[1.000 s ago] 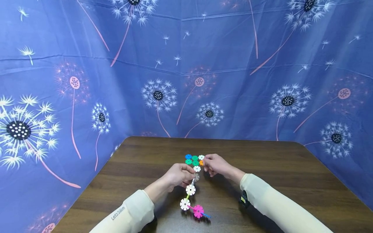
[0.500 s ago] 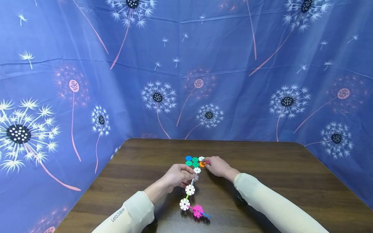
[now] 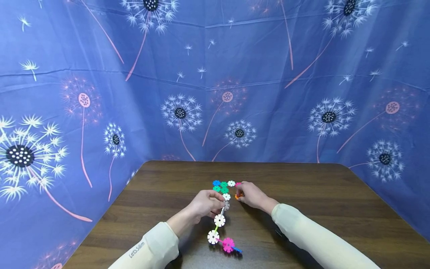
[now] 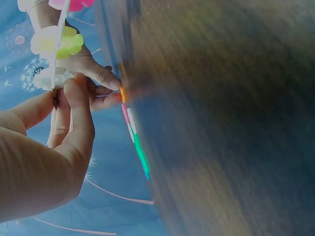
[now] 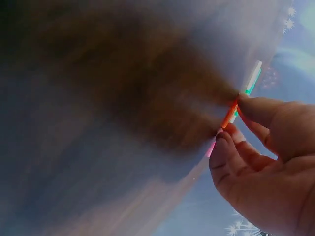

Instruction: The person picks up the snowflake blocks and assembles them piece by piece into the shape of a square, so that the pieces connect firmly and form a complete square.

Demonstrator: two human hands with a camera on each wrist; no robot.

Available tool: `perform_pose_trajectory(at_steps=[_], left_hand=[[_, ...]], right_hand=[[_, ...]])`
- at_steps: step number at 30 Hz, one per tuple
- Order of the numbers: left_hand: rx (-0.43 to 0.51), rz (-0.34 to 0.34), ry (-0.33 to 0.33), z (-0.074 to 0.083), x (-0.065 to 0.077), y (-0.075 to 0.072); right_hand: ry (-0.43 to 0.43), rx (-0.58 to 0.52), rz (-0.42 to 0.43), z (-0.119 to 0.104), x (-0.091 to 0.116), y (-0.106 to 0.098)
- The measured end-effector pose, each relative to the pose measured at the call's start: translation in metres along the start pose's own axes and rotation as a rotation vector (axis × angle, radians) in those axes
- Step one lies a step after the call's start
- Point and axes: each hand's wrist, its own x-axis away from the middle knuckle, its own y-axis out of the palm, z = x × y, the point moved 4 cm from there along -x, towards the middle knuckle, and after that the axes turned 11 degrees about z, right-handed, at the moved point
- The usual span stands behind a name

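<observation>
My left hand (image 3: 206,203) pinches a greyish disc (image 3: 227,206) at the upper end of a chain of notched, flower-shaped interlocking discs. Down the chain come a white disc (image 3: 220,220), a yellow-green disc (image 4: 71,45) seen edge-on from the head, another white disc (image 3: 213,237), a pink disc (image 3: 228,244) and a blue disc (image 3: 237,250) at the end. The right hand (image 3: 252,195) is low over the table, with thumb and fingers at the edges of an orange disc (image 5: 230,115). The hand partly covers this disc in the head view.
Loose discs lie flat beyond the hands: a blue disc (image 3: 216,183), several green discs (image 3: 224,184), a white disc (image 3: 231,183), a nearer white disc (image 3: 226,196) and a pink disc (image 3: 238,184) beside the right fingers. A blue dandelion-print cloth (image 3: 268,112) hangs behind the wooden table (image 3: 161,179).
The right hand has shifted among the loose discs and drawn the orange disc rightward, away from the group; the pink disc shows beside it. The left hand and its chain stay nearly still.
</observation>
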Motion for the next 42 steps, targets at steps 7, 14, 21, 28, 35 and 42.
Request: perform_pose_trajectory(at_steps=[7, 14, 21, 28, 35, 42], left_hand=[[-0.009, 0.009, 0.015, 0.0, 0.001, 0.0], [0.015, 0.022, 0.013, 0.0, 0.001, 0.0], [0.043, 0.051, -0.004, -0.002, -0.001, -0.001], [0.076, 0.116, -0.006, 0.001, -0.005, -0.005], [0.106, 0.118, -0.015, 0.002, -0.006, -0.007], [0.114, 0.121, -0.027, 0.001, -0.005, -0.007]], right_hand=[[0.085, -0.095, -0.056, 0.001, 0.008, -0.005], [0.203, -0.314, -0.118, 0.0, 0.02, -0.01], [0.28, -0.619, -0.117, -0.014, 0.025, -0.015], [0.325, -0.728, -0.038, -0.029, 0.023, -0.023], [0.316, -0.767, 0.001, -0.037, 0.023, -0.022], [0.35, -0.787, 0.01, -0.041, 0.022, -0.019]])
